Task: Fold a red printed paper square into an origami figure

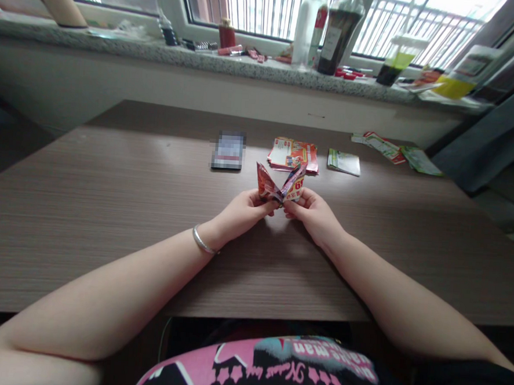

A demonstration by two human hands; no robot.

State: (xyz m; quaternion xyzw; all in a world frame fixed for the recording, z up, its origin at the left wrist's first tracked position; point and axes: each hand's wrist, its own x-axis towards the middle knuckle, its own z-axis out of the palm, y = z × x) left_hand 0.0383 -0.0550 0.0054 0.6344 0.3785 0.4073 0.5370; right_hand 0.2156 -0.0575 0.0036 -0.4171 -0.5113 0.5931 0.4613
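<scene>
A folded piece of printed red paper is held up over the table between both hands, its two pointed flaps spread in a V. My left hand pinches its lower left side, thumb in front. On the lower right side, my right hand grips it the same way. The fingers behind the paper are partly hidden. Just beyond the hands lies a stack of red and white printed leaflets.
A phone lies left of the leaflets on the wooden table. To the right are a small folded booklet and several paper strips. Bottles, including a dark one, line the stone windowsill.
</scene>
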